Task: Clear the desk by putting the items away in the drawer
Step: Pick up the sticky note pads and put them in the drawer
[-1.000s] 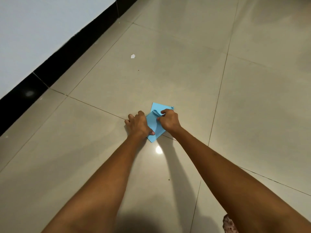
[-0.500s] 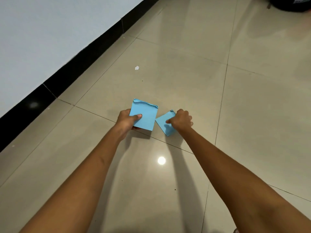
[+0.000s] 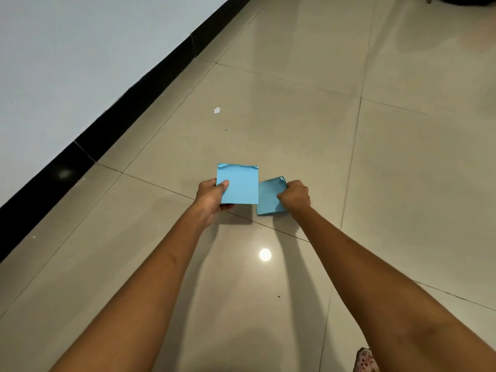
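A white wall [image 3: 67,63] with a black skirting [image 3: 120,122] runs along the left edge of the tiled floor [image 3: 295,116]. A white scrap [image 3: 217,110] lies on the floor, well beyond the hands and near the skirting. The left hand [image 3: 212,196] holds a blue pad [image 3: 239,183] by its left edge, thumb on the top face, fingers underneath; the pad is raised above the floor, its far edge curled. Just right of the pad, a second blue pad [image 3: 268,196] sits lower, tilted; whether it touches the floor cannot be told. The right hand [image 3: 295,196] grips its right side with curled fingers. A bright light reflection [image 3: 265,255] shows on the floor nearer the viewer than the pads. Patterned fabric [image 3: 366,361] appears at the bottom right.
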Motion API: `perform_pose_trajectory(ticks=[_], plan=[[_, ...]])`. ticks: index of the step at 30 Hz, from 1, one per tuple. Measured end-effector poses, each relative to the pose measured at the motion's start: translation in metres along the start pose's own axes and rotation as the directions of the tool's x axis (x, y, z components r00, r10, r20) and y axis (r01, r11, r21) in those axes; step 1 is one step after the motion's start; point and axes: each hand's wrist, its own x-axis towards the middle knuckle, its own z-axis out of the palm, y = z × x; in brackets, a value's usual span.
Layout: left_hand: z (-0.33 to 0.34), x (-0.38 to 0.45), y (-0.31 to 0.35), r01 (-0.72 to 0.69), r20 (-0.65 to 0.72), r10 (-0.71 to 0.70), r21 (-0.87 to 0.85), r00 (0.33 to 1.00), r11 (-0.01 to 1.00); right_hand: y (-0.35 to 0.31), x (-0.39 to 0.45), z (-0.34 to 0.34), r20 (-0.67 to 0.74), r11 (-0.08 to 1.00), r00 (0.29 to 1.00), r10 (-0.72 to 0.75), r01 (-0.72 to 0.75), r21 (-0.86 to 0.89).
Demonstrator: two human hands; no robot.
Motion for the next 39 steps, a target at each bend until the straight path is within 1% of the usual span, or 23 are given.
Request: perform_pose_trajectory(ticks=[2,4,5,7,10,12,14,16,19,21,23,25,27,29,30,32,33,34,35,36,37,39], plan=[[0.012,-0.007,0.003,-0.003,0.02,0.003,0.01,1.0,1.0,0.001,-0.001,-0.025,0.114,0.972,0.993,0.01,-0.036,0.232],[0.028,-0.015,0.01,-0.033,0.038,0.031,0.039,0.999,0.999,-0.001,-0.008,-0.055,0.253,0.899,0.967,0.001,-0.112,0.424],[0.038,-0.02,0.014,-0.057,0.053,0.054,0.058,0.997,0.997,-0.002,-0.013,-0.071,0.3,0.859,0.954,-0.015,-0.141,0.492],[0.061,-0.031,0.022,-0.107,0.078,0.101,0.076,0.992,0.991,0.001,-0.023,-0.103,0.344,0.794,0.938,-0.042,-0.178,0.582],[0.096,-0.045,0.029,-0.207,0.049,0.203,0.114,0.978,0.972,0.013,-0.041,-0.141,0.399,0.672,0.915,-0.062,-0.257,0.694],[0.122,-0.056,0.031,-0.246,0.011,0.247,0.138,0.969,0.959,0.026,-0.055,-0.162,0.412,0.578,0.909,-0.064,-0.302,0.758],[0.149,-0.071,0.033,-0.254,-0.003,0.257,0.13,0.966,0.958,0.042,-0.068,-0.178,0.404,0.488,0.912,-0.073,-0.321,0.812],[0.177,-0.088,0.032,-0.261,0.019,0.261,0.139,0.965,0.955,0.063,-0.083,-0.195,0.379,0.421,0.922,-0.078,-0.314,0.851],[0.211,-0.111,0.023,-0.259,0.086,0.247,0.177,0.965,0.95,0.101,-0.102,-0.216,0.35,0.351,0.933,-0.086,-0.301,0.887],[0.232,-0.124,0.013,-0.246,0.14,0.217,0.256,0.966,0.935,0.129,-0.112,-0.231,0.337,0.314,0.938,-0.082,-0.297,0.902],[0.253,-0.14,-0.001,-0.226,0.252,0.16,0.258,0.954,0.939,0.158,-0.125,-0.246,0.314,0.286,0.947,-0.069,-0.283,0.915],[0.271,-0.158,-0.014,-0.133,0.402,0.039,0.208,0.915,0.969,0.186,-0.135,-0.258,0.299,0.28,0.953,-0.045,-0.275,0.92],[0.288,-0.175,-0.026,-0.046,0.502,-0.053,0.182,0.863,0.982,0.217,-0.144,-0.27,0.279,0.307,0.96,0.019,-0.271,0.912],[0.305,-0.186,-0.042,0.012,0.543,-0.098,0.158,0.834,0.987,0.248,-0.154,-0.282,0.264,0.367,0.96,0.097,-0.281,0.887],[0.316,-0.192,-0.049,0.027,0.553,-0.112,0.16,0.826,0.987,0.265,-0.159,-0.289,0.233,0.405,0.96,0.154,-0.277,0.872],[0.338,-0.196,-0.063,0.0,0.561,-0.114,0.199,0.82,0.98,0.302,-0.16,-0.3,0.101,0.456,0.945,0.311,-0.242,0.857],[0.348,-0.198,-0.07,-0.028,0.568,-0.104,0.22,0.816,0.975,0.322,-0.159,-0.303,0.004,0.469,0.914,0.406,-0.212,0.857],[0.357,-0.199,-0.074,-0.051,0.579,-0.094,0.229,0.81,0.972,0.34,-0.156,-0.305,-0.102,0.487,0.854,0.51,-0.189,0.853],[0.368,-0.201,-0.08,-0.063,0.591,-0.093,0.237,0.802,0.969,0.359,-0.153,-0.306,-0.198,0.516,0.775,0.601,-0.186,0.836],[0.379,-0.203,-0.085,-0.069,0.6,-0.095,0.244,0.795,0.967,0.377,-0.151,-0.306,-0.268,0.552,0.701,0.66,-0.211,0.807],[0.39,-0.206,-0.091,-0.078,0.609,-0.1,0.259,0.787,0.963,0.393,-0.148,-0.305,-0.31,0.582,0.646,0.697,-0.258,0.772],[0.411,-0.21,-0.103,-0.086,0.623,-0.116,0.285,0.773,0.955,0.417,-0.145,-0.299,-0.351,0.621,0.579,0.736,-0.372,0.69]])
